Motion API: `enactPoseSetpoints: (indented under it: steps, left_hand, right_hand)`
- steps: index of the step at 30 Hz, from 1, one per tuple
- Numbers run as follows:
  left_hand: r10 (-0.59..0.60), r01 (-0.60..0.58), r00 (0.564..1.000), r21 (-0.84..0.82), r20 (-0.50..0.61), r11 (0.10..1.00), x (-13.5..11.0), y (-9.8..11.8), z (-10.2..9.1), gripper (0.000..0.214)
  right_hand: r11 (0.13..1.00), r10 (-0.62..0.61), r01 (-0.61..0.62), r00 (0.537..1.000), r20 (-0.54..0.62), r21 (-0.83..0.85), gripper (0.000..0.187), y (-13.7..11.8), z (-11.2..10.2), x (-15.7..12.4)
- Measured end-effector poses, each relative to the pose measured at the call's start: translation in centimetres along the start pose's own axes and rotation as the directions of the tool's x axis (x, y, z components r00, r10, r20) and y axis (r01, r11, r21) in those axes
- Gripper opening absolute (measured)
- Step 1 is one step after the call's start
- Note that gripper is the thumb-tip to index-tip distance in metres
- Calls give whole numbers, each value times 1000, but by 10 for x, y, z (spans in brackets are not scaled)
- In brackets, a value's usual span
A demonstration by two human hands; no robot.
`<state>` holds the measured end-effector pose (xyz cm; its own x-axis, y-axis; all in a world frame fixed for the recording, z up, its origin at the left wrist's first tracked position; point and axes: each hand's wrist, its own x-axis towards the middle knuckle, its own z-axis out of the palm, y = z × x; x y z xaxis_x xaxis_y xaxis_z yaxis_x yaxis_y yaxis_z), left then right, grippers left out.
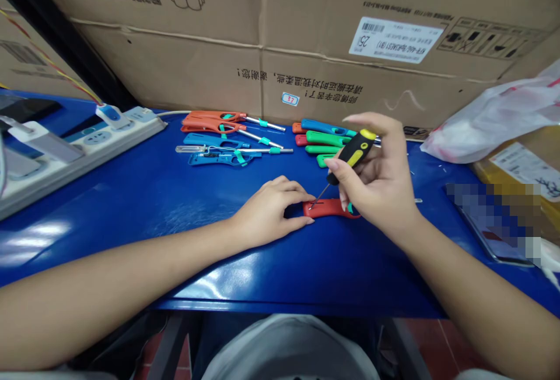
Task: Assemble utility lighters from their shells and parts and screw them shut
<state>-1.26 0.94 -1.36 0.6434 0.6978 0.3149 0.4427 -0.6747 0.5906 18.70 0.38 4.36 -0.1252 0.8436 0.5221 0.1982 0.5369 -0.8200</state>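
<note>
A red long-nosed lighter [330, 208] lies on the blue table, its handle end toward my left hand [273, 211]. The thumb and fingers of that hand pinch this end from both sides. My right hand [385, 178] is closed around a black and yellow screwdriver [357, 155], held at a slant. Its thin shaft points down to the left, and the tip meets the lighter's handle near a small slot. The lighter's far end is mostly hidden behind my right hand.
Orange lighters [210, 120] and blue lighters [210, 139] lie at the back left beside a clear-handled screwdriver [190, 149]. Green lighters [321, 150] and others sit behind my right hand. A power strip [87, 149] is left; a phone [485, 228] right. A cardboard box [219, 41] stands behind.
</note>
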Motion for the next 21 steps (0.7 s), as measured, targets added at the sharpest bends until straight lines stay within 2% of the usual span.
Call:
enactPoseSetpoints:
  steps: [2,5,6,8,10,12,14,17,21]
  left_hand:
    - [0,0,1000,5,-3,1000,0,0,0,33]
    - [3,-3,1000,8,-8,1000,0,0,1,33]
    - [4,-4,1000,7,-7,1000,0,0,1,32]
    - [5,-5,1000,4,-7,1000,0,0,1,32]
    - [3,-3,1000,6,-5,1000,0,0,1,33]
    - [-1,1,1000,7,-7,1000,0,0,0,33]
    - [-2,2,1000,4,-9,1000,0,1,0,33]
    - [3,-3,1000,-1,-12,1000,-1,1,0,32]
    - [0,0,1000,-1,0,1000,0,0,0,32]
  right_hand:
    - [1000,-13,13,1000,28,17,43,-1,-4,0]
    - [995,26,-42,985,173,88,32,-5,-14,2]
    - [992,39,-66,972,231,108,33,-6,-18,3]
    - [987,63,-102,959,276,128,39,-7,-23,5]
    - [994,39,-61,974,223,92,42,-6,-24,6]
    - [999,-44,45,994,101,-10,41,-1,-21,5]
    - [983,-129,131,991,27,-126,37,2,-19,3]
    - [978,-139,150,986,90,-142,23,4,-21,1]
    - [997,-73,75,974,213,-5,29,0,-25,1]
